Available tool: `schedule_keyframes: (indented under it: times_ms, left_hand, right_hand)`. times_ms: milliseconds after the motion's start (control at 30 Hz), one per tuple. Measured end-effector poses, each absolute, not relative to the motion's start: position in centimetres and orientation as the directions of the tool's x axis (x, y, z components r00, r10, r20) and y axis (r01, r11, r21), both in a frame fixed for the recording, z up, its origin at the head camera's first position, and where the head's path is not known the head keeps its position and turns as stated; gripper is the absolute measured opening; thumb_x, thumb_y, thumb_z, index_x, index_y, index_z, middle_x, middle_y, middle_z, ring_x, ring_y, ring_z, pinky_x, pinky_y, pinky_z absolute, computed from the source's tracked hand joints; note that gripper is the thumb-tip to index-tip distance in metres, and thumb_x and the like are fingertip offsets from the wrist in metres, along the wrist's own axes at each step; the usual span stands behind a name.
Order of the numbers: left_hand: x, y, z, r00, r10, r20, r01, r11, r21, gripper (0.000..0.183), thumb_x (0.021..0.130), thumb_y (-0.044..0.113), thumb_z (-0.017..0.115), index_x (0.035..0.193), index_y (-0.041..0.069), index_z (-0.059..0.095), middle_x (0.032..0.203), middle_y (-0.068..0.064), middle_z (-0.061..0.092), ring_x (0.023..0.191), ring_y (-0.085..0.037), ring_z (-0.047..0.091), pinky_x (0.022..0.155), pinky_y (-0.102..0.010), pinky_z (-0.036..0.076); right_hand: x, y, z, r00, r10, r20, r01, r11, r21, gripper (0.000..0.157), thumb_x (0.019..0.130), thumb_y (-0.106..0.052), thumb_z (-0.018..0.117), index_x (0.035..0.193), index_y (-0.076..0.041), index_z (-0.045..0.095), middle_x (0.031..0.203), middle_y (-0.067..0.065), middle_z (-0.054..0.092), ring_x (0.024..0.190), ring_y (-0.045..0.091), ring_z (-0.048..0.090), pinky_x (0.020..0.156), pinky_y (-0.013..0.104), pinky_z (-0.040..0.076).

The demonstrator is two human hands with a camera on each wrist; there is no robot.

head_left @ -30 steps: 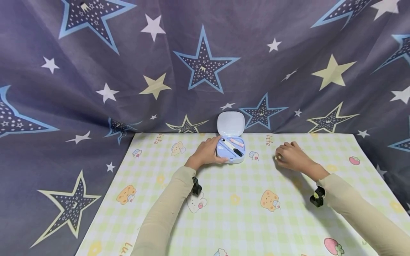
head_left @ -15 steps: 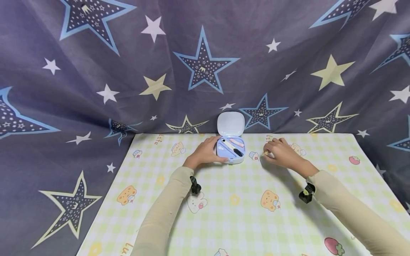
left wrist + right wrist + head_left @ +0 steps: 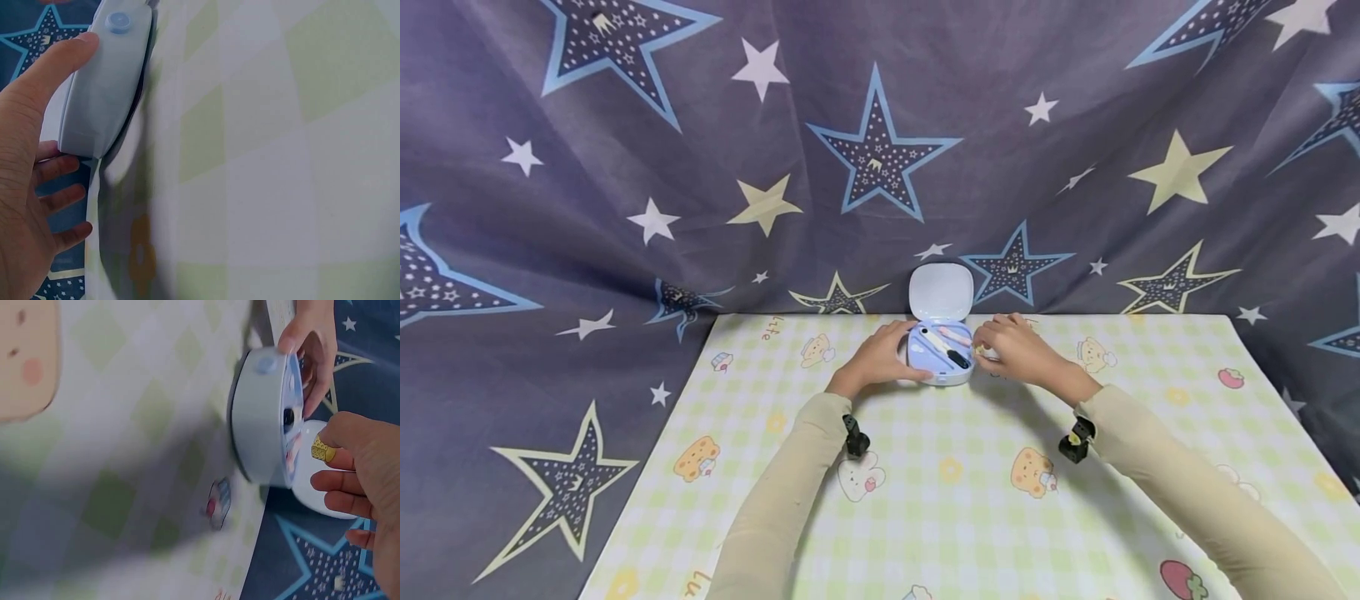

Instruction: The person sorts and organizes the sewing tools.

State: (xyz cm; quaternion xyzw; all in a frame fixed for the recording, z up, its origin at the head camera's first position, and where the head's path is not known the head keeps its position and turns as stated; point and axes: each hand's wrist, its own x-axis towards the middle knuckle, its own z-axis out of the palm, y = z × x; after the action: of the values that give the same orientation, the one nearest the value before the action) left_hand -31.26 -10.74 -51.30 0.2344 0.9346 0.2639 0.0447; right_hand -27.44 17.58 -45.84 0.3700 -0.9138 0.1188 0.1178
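Observation:
A light blue case [image 3: 925, 358] stands on the table with its white lid [image 3: 941, 292] raised at the back. My left hand [image 3: 877, 357] grips its left side, the thumb on the front wall beside the round blue button [image 3: 118, 22]. Inside lie a slim white tool with a black end [image 3: 942, 345] and a pink stick-like piece [image 3: 955, 336]. Between thumb and forefinger my right hand [image 3: 1019, 353] pinches a small yellow dimpled thimble [image 3: 322, 449]. That hand is right at the case's right side, above the table.
A pale green checked cloth [image 3: 910, 533] with printed animals and cakes covers the table. Right behind its back edge hangs a dark curtain [image 3: 835, 100] with stars. Each wrist wears a small black camera.
My right hand has moved left across the table, bringing the thimble from well right of the case to its right edge. The left hand and the case stay in place.

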Motion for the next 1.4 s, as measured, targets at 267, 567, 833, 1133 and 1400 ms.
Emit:
schedule_keyframes:
  times_ms: [267, 567, 833, 1133, 1400]
  left_hand:
    - [-31.3, -10.9, -51.6, -0.889, 0.457, 0.029, 0.404, 0.753, 0.52, 0.113, 0.071, 0.064, 0.084, 0.159, 0.014, 0.035, 0.158, -0.007, 0.043, 0.145, -0.028, 0.042, 0.12, -0.048, 0.037]
    - [-31.3, -10.9, -52.0, -0.889, 0.457, 0.023, 0.401, 0.753, 0.522, 0.112, 0.073, 0.063, 0.083, 0.16, 0.017, 0.032, 0.16, -0.004, 0.042, 0.146, -0.026, 0.04, 0.121, -0.046, 0.036]
    - [-31.2, -10.9, -51.9, -0.886, 0.461, 0.038, 0.411, 0.746, 0.524, 0.112, 0.072, 0.062, 0.085, 0.16, 0.016, 0.033, 0.158, -0.004, 0.044, 0.144, -0.026, 0.043, 0.12, -0.046, 0.038]
    - [-31.5, -11.0, -52.3, -0.889, 0.457, 0.031, 0.404, 0.751, 0.523, 0.112, 0.073, 0.063, 0.084, 0.16, 0.017, 0.032, 0.159, -0.005, 0.043, 0.144, -0.026, 0.043, 0.12, -0.047, 0.037]
    - [-31.4, -11.0, -52.2, -0.89, 0.456, 0.017, 0.396, 0.753, 0.526, 0.11, 0.073, 0.063, 0.083, 0.16, 0.019, 0.032, 0.16, -0.004, 0.042, 0.145, -0.026, 0.042, 0.119, -0.048, 0.038]
  right_hand:
    - [-27.7, 14.7, -45.4, -0.653, -0.69, 0.314, -0.749, 0.65, -0.128, 0.011, 0.09, -0.018, 0.074, 0.095, -0.008, 0.071, 0.089, 0.006, 0.069, 0.086, 0.023, 0.057, 0.08, 0.044, 0.041]
    - [-28.2, 12.7, -46.0, -0.618, -0.703, 0.351, -0.773, 0.624, -0.111, 0.011, 0.09, -0.018, 0.075, 0.09, -0.009, 0.068, 0.08, 0.004, 0.065, 0.077, 0.022, 0.052, 0.074, 0.04, 0.038]
    - [-28.5, 11.5, -46.3, -0.615, -0.716, 0.33, -0.78, 0.612, -0.126, 0.015, 0.089, -0.017, 0.077, 0.098, -0.007, 0.072, 0.09, 0.004, 0.07, 0.083, 0.023, 0.057, 0.077, 0.041, 0.041]
    - [-28.9, 10.7, -46.6, -0.591, -0.742, 0.317, -0.796, 0.6, -0.079, 0.014, 0.088, -0.017, 0.079, 0.097, -0.009, 0.072, 0.09, 0.004, 0.069, 0.085, 0.024, 0.059, 0.077, 0.043, 0.044]
    - [-29.0, 10.1, -46.5, -0.597, -0.756, 0.266, -0.789, 0.613, -0.03, 0.019, 0.087, -0.02, 0.081, 0.101, -0.011, 0.074, 0.101, 0.007, 0.073, 0.095, 0.027, 0.063, 0.082, 0.044, 0.048]
